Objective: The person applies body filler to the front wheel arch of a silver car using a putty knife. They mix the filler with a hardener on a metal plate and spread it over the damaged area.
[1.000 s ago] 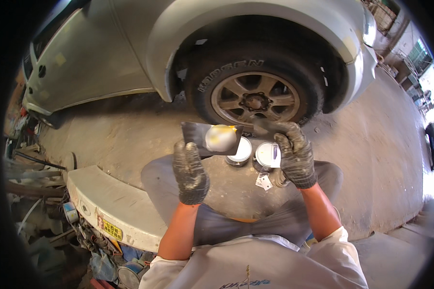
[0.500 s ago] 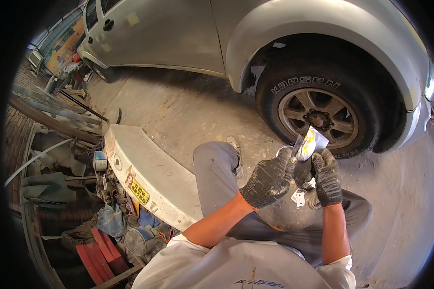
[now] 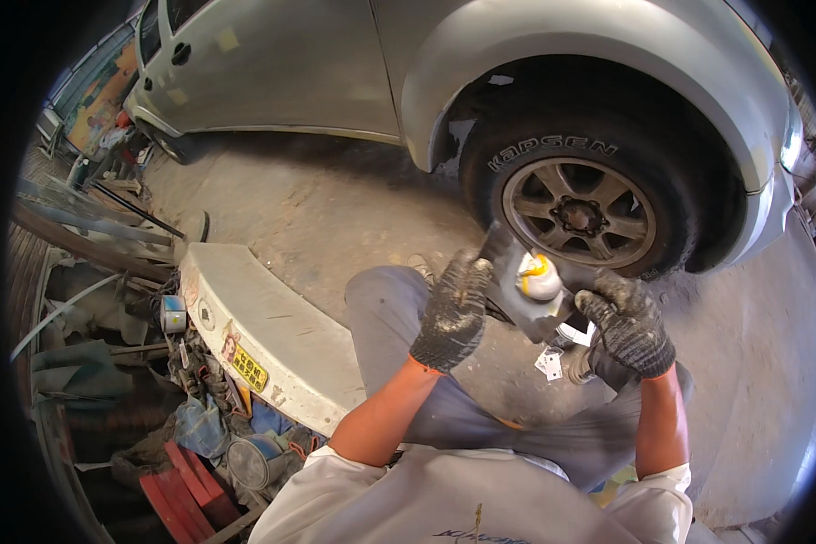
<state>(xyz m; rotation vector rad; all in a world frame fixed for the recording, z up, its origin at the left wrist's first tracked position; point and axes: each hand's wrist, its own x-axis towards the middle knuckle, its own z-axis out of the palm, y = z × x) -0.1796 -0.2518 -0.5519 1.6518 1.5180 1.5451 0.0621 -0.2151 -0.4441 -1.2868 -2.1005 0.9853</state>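
Note:
Both my hands wear dark, dusty knit gloves with orange cuffs. My left hand [image 3: 454,313] is closed on a dark flat spreader blade [image 3: 495,247], smeared by motion. My right hand [image 3: 627,323] grips the right side of a thin grey plate [image 3: 537,323]. On that plate sits a mound of white putty [image 3: 541,284] with a yellow streak on top. The blade is at the plate's left edge; I cannot tell whether they touch. Below the plate, between my legs, a white card with small marks [image 3: 548,364] lies near my foot.
A silver car [image 3: 290,68] with a large front wheel [image 3: 578,216] stands ahead. To my left lies a pale bumper-like panel [image 3: 263,313]. Beyond it are scrap, a small tin [image 3: 173,315], a larger can [image 3: 252,461] and red metal pieces [image 3: 181,499].
My hands have moved apart, the left one leftward and the right one slightly right. The plate has tipped flatter, so the putty now shows from above. The view has shifted slightly right.

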